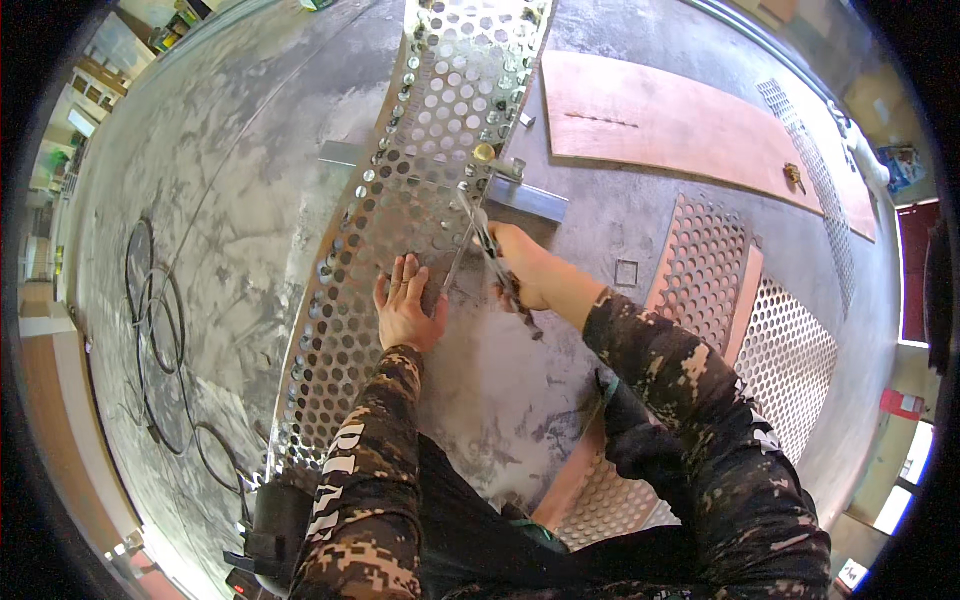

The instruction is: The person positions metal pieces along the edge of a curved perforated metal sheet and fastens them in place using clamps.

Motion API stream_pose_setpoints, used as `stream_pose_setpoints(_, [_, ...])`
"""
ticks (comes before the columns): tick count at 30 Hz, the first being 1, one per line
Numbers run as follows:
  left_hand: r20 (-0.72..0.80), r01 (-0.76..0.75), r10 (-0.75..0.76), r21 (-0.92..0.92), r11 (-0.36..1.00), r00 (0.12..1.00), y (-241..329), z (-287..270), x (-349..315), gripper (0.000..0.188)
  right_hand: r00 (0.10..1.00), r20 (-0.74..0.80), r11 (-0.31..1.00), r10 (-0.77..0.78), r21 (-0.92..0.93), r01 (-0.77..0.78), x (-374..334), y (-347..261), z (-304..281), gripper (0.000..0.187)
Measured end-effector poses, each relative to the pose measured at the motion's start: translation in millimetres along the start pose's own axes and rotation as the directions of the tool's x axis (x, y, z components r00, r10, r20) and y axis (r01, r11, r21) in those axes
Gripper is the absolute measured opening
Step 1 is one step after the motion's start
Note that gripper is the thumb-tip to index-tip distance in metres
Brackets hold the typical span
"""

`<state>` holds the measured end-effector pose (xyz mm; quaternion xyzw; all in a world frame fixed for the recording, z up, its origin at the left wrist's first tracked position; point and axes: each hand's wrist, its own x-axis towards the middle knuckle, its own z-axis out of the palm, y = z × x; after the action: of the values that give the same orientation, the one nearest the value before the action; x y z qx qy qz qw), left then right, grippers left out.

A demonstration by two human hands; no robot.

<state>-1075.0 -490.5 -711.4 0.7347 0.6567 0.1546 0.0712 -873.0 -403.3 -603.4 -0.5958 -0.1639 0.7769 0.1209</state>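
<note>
A long perforated metal sheet (445, 100) runs from the far edge of the view down past my left side. My left hand (408, 308) lies on it with the fingers stretched out, a ring on one of them. Just right of it, at the sheet's right edge, my right hand (520, 268) is closed round a long metal hand tool (490, 248). The tool is smeared by motion, so its exact kind is unclear. Beyond it, a clamp-like fitting (508, 170) and a round brass-coloured piece (484, 152) sit at the sheet's edge.
A metal bar (540, 202) passes under the sheet. To the right lie a large reddish-brown board (670, 120) and perforated panels (700, 265) (788, 355). Black cable (165, 330) is coiled on the grey floor (230, 190) at left. A dark cylindrical object (280, 525) stands near my left forearm.
</note>
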Motion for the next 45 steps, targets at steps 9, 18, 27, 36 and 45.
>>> stream_pose_setpoints(9, [0.001,0.013,-0.013,-0.028,1.0,1.0,-1.6,-6.1,-1.0,0.047,0.99,0.141,0.999,0.003,-0.052,0.004,16.5,15.2,-38.1,0.023])
stream_pose_setpoints(18, [0.001,0.026,-0.026,-0.019,0.999,1.0,0.0,-6.4,-1.2,0.046,0.951,0.29,0.993,-0.11,-0.009,0.118,23.1,31.6,-49.3,0.019])
stream_pose_setpoints(27, [-0.008,0.024,-0.024,-0.035,0.999,1.0,2.6,-6.8,-0.3,0.047,0.94,0.324,0.917,-0.11,-0.332,0.222,26.5,44.7,-29.4,0.018])
stream_pose_setpoints(36, [0.002,0.024,-0.024,-0.039,0.999,1.0,1.6,-5.4,-0.4,0.048,0.958,0.212,0.981,-0.193,0.053,0.186,24.0,59.7,-0.8,0.014])
stream_pose_setpoints(45, [-0.009,0.039,-0.04,-0.048,0.998,0.999,1.4,-4.5,-0.3,0.047,0.942,0.242,0.971,-0.234,0.108,0.214,38.0,66.3,-20.6,0.017])
